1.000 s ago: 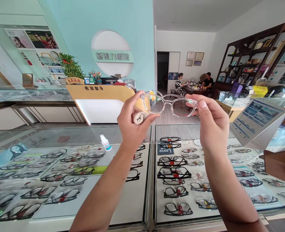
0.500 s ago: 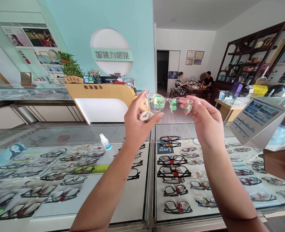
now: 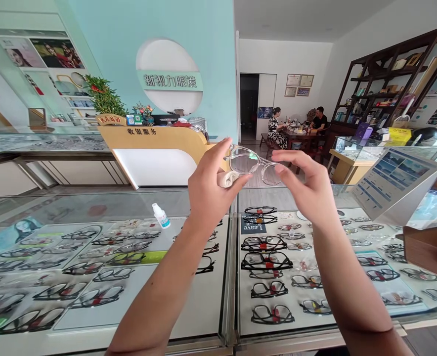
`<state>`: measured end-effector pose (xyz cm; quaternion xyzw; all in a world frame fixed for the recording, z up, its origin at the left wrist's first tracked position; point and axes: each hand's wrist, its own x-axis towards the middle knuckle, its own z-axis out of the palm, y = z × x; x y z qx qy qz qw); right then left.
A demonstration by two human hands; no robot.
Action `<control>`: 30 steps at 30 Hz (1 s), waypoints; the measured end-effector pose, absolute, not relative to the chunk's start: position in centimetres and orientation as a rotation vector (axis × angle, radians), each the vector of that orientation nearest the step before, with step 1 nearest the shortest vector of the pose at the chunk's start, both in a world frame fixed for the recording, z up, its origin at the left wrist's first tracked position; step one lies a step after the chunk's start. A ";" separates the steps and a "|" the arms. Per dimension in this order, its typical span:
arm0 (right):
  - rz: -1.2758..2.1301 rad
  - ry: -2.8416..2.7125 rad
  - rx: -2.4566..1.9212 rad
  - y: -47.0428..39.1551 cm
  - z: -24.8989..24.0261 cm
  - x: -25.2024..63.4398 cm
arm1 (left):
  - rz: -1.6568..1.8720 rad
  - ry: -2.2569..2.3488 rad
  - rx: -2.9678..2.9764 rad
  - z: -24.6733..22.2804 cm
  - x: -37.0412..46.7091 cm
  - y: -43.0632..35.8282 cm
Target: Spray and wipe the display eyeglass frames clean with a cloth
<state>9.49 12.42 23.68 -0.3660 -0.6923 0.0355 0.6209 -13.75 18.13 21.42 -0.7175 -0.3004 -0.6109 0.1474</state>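
Observation:
Clear-framed glasses (image 3: 244, 160) are raised above the glass counter, tilted down to the right. My left hand (image 3: 213, 180) grips their left side between finger and thumb, and a rolled whitish cloth (image 3: 228, 179) is tucked in the same palm. My right hand (image 3: 303, 180) has its fingertips and thumb at the right lens, partly covering it. On the counter top, left of my left forearm, a small white bottle (image 3: 161, 216) with a blue label stands upright.
Under the glass counter (image 3: 234, 277) lie rows of spectacle frames (image 3: 266, 259). A display board (image 3: 394, 185) and a brown wooden box (image 3: 428, 252) are at the right. Beyond are a reception desk (image 3: 155, 165) and two people (image 3: 277, 129) at a table.
The glasses have tilted, their right side lower. My right hand has shifted left from the right hinge to the right lens, near the bridge. My left hand keeps its hold.

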 end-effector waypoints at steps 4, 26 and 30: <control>0.023 -1.687 -0.857 12.8 23.5 9.1 | -1.624 -0.813 -2.043 21.9 -13.4 17.1; 0.460 -1.815 -0.755 12.8 24.0 10.1 | -1.846 -0.858 -2.534 22.1 -14.2 16.7; 0.594 -1.810 -0.698 13.1 23.9 10.2 | -1.835 -0.848 -2.550 22.3 -14.2 16.7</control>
